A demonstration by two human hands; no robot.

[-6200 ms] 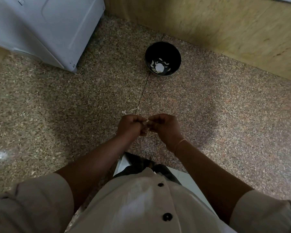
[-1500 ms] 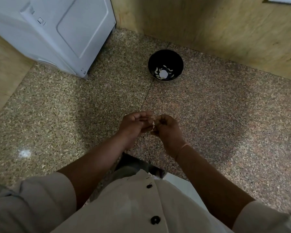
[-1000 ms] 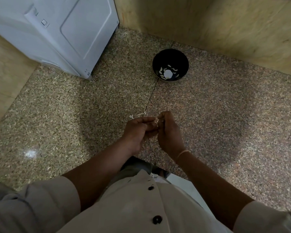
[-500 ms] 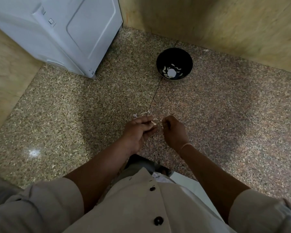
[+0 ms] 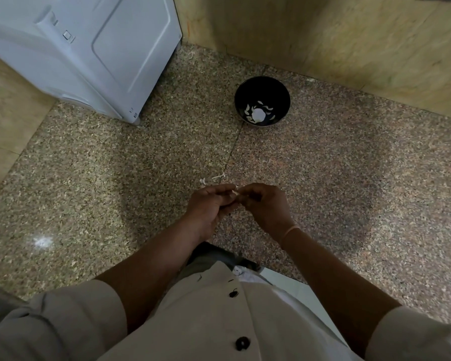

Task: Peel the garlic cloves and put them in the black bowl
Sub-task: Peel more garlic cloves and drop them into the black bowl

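Pinching a garlic clove [image 5: 236, 189] between both sets of fingertips here, pretty much dead centre of the head view. Showing only a tiny pale sliver, so no telling peeled from unpeeled.

Gripping it from 9 o'clock with the left hand [image 5: 211, 204], with fingers curled in tight, a really narrow grip, thumb mostly hidden. Gripping from 3 o'clock with the right hand [image 5: 265, 204] too, curled closed on that same sliver, knuckles up. Fingertips of both meeting right at the clove, touching or as good as. Wearing a thin band [image 5: 290, 231] round the right wrist.

Up at 12 o'clock from the hands and well apart: the black bowl [image 5: 262, 86], sitting upright on the speckled stone floor [image 5: 102, 183], near the tan wall [image 5: 349, 48]. Down in the bottom of it, a little pile of white bits [image 5: 257, 115], one roundish lump with thin curved pieces around it. No telling clove from peel at this size.

Just past the left fingertips, at about 11 o'clock, a couple of pale peel scraps [image 5: 219, 176] lying on the floor beside the tile joint. Over at 10 o'clock, a white appliance [image 5: 94, 53] standing in the corner. Down at 6 o'clock, a beige shirt [image 5: 206, 321] with black buttons.
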